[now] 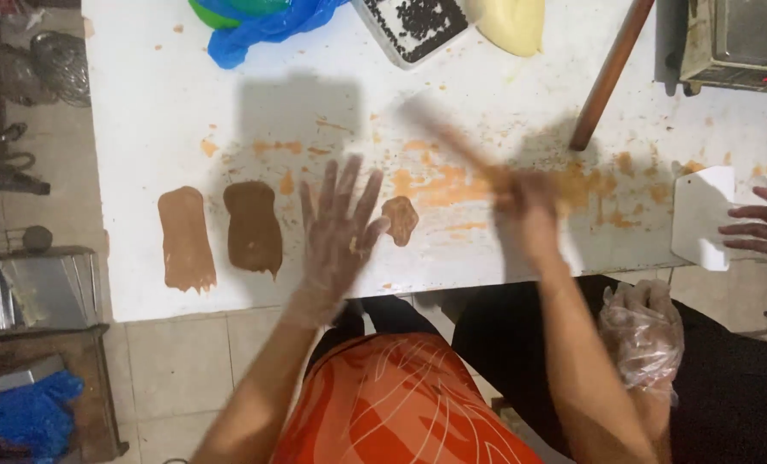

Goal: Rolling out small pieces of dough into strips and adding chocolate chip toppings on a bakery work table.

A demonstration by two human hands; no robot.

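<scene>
My left hand [339, 225] is flat and fully spread over the white tabletop [160, 103], fingers [349, 176] splayed, holding nothing. It looks to have a thin clear glove on. A small brown dough piece [400, 218] lies just beside it on the right, close to the fingertip side of the thumb; can't tell if they touch.

My right hand [525, 206] is closed around a thin wooden rolling stick [452, 137], which is motion-blurred and angled up-left across the tabletop.

To the left of my left hand are two flattened brown dough strips: dark one [253, 228] nearer, lighter one [186, 239] further out, apart from each other.

Orange-brown smears [439, 185] lie across the middle of the tabletop.

Another person's gloved hand [645, 331] is by the near edge, and their other hand [761, 228] rests on a white scraper [701, 215].
</scene>
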